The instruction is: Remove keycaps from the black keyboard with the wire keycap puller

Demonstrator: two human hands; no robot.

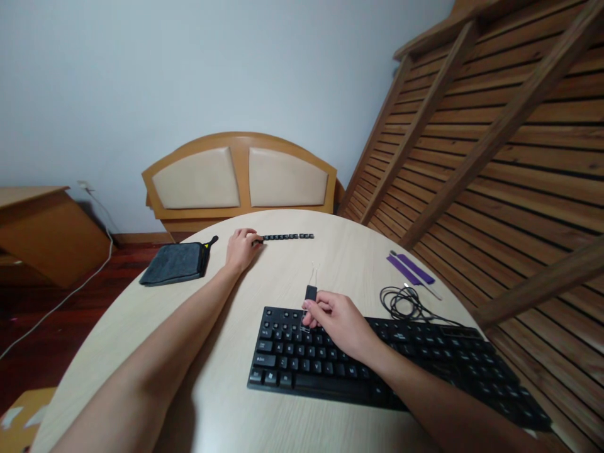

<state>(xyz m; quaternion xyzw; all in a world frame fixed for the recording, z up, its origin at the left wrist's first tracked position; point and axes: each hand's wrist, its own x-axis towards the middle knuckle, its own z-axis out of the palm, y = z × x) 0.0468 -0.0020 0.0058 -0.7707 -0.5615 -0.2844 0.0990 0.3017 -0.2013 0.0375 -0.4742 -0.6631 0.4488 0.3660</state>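
My left hand (241, 249) reaches to the far side of the table, its fingertips closed on a small black keycap (257, 241) at the left end of a row of keycaps (285, 237). In my right hand (336, 314) is a keycap puller (311, 293) with a black handle and thin wire prongs at both ends. The hand is over the upper left part of a black keyboard (330, 385). Some keys in the keyboard's upper rows are off, and the hand and forearm hide part of it.
A coiled black cable (401, 303) lies behind the keyboard. Near the right edge are purple strips (411, 269) and a thin brush-like tool (431, 290). A dark grey cloth (174, 263) lies at the left. The round table (226, 377) stands before a headboard (244, 170) and wooden slats (495, 157).
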